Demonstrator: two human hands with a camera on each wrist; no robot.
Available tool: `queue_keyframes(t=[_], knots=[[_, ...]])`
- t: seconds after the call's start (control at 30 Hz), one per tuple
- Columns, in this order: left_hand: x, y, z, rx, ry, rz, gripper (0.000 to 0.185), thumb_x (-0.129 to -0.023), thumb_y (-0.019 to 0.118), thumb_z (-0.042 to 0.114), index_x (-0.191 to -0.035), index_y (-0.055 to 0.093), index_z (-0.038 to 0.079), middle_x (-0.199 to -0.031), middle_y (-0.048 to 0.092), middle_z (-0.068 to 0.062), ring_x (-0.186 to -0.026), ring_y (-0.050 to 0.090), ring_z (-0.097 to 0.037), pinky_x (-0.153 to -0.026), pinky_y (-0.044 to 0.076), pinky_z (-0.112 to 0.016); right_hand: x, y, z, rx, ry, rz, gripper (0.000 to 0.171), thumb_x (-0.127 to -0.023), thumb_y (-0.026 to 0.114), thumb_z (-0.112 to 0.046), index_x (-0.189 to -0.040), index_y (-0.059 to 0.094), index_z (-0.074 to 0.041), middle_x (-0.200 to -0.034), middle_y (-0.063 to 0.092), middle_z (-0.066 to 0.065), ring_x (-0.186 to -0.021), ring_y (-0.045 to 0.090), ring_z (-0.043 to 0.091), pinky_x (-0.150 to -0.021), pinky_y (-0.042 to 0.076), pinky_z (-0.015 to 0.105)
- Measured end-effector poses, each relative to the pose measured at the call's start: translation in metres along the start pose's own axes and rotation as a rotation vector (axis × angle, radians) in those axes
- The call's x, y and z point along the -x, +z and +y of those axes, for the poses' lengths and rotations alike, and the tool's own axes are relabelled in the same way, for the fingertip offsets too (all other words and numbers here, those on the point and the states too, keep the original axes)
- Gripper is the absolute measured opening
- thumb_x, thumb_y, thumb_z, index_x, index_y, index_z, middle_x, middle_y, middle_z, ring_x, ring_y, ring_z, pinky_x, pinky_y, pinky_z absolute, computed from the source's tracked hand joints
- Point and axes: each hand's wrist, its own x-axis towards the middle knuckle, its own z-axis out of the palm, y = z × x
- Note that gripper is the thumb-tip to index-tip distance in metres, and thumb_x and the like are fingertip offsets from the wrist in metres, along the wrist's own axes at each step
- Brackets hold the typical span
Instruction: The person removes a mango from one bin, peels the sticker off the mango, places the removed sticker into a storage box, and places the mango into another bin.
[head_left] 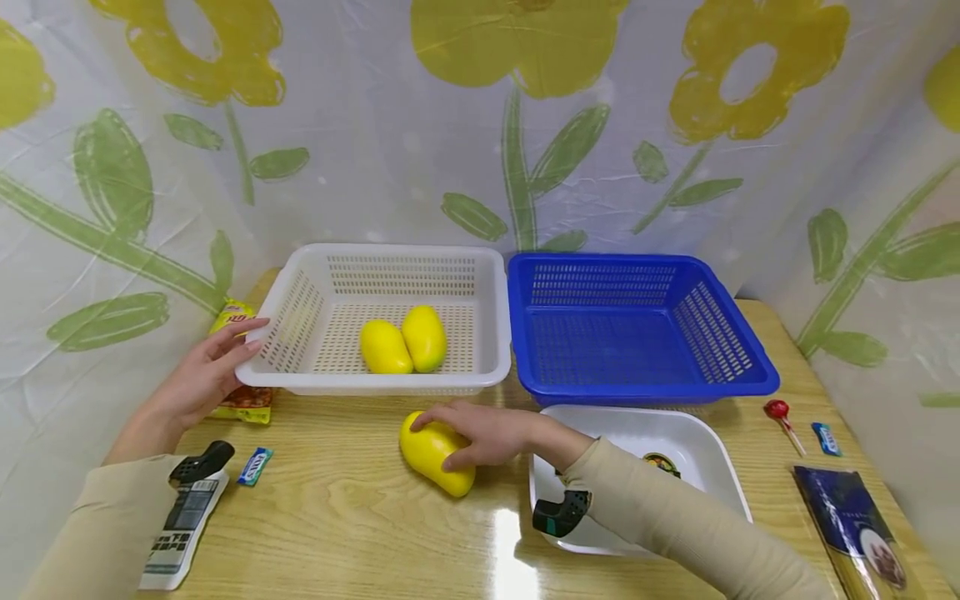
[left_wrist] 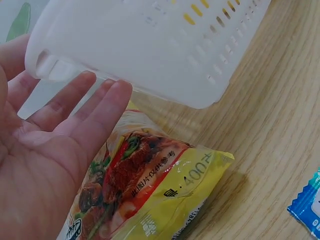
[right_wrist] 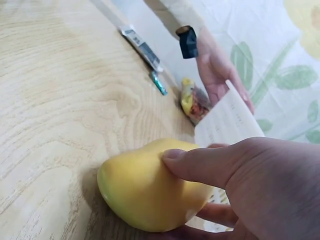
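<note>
Two hands work: the right hand [head_left: 487, 433] curls around a smooth, firm-looking mango [head_left: 435, 454], best gripped mid-body; the left hand [head_left: 206, 375], fingers spread, steadies the white basket [head_left: 495, 333].

The yellow snack bag [left_wrist: 150, 200] by the white basket [left_wrist: 150, 45] reads "400". Its other print is too blurred to read.
</note>
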Motion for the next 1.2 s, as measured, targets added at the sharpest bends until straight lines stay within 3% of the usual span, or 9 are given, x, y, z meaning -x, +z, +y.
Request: queue_keyframes(t=[0.3,0.77,1.07,1.2], knots=[[0.003,0.0,0.002,-0.005,-0.006,0.012,0.041,-0.104,0.043,0.008,-0.146,0.04,0.011,-0.124,0.05,-0.004,-0.101,0.063,-0.011,-0.077,0.056,-0.026,0.0,-0.001,0.0,-0.001,-0.03,-0.032,0.051,-0.096,0.062,-0.016,-0.144,0.045,-0.023,-0.144,0.046,0.006,-0.124,0.044,0.014,-0.106,0.034,0.031],[0.0,0.002,0.004,-0.027,-0.035,0.015,0.042,-0.104,0.044,0.01,-0.146,0.039,0.011,-0.125,0.048,-0.004,-0.1,0.063,-0.011,-0.077,0.056,-0.026,0.004,0.006,-0.006,0.042,-0.002,0.091,0.04,-0.092,0.07,-0.028,-0.131,0.06,-0.028,-0.13,0.058,0.001,-0.106,0.045,0.013,-0.089,0.039,0.026],[0.001,0.001,0.003,-0.035,-0.037,0.014,0.043,-0.105,0.043,0.01,-0.147,0.038,0.011,-0.126,0.047,-0.004,-0.101,0.063,-0.01,-0.077,0.056,-0.026,0.031,0.008,-0.012,-0.045,0.005,0.174,0.039,-0.091,0.07,-0.036,-0.129,0.062,-0.031,-0.11,0.051,-0.003,-0.093,0.044,0.013,-0.073,0.041,0.024],[0.001,-0.001,0.002,-0.018,-0.03,0.0,0.043,-0.105,0.043,0.009,-0.147,0.038,0.011,-0.126,0.047,-0.004,-0.101,0.063,-0.011,-0.078,0.056,-0.027,0.054,0.007,-0.014,-0.126,-0.006,0.239,0.04,-0.092,0.067,-0.038,-0.131,0.06,-0.032,-0.118,0.055,-0.006,-0.098,0.046,0.012,-0.081,0.047,0.03]])
